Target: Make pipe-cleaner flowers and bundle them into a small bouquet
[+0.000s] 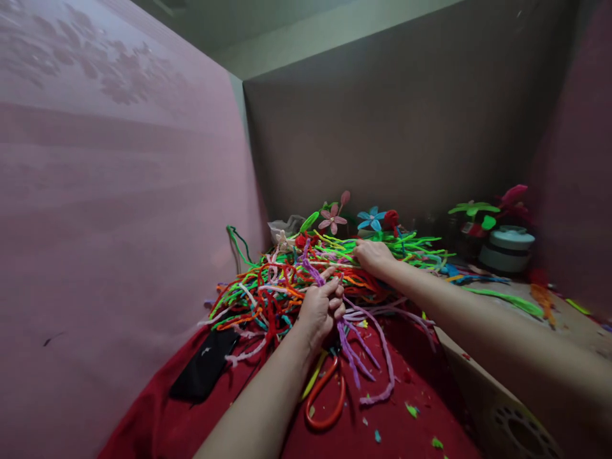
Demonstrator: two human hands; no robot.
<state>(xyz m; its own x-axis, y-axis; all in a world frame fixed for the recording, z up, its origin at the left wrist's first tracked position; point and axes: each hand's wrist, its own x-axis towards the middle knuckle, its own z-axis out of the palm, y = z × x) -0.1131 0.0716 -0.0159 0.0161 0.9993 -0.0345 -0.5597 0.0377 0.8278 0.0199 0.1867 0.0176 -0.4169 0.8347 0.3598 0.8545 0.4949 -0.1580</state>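
A big tangled heap of coloured pipe cleaners point(287, 280) lies on a red cloth point(406, 421). My left hand point(321, 307) is closed round a bunch of purple pipe cleaners point(368, 344) that trail down toward me. My right hand point(371, 254) reaches into the far side of the heap among green strands; its fingers curl down into them, and whether it grips anything is hidden. Finished pipe-cleaner flowers, one pink point(333, 218) and one blue point(371, 218), stand behind the heap.
Orange-handled scissors point(325, 398) lie on the cloth under my left wrist. A black phone point(205, 366) lies at the left. A round lidded tin point(507, 247) and more flowers stand at the right on a cardboard box point(482, 382). Cardboard walls close in on three sides.
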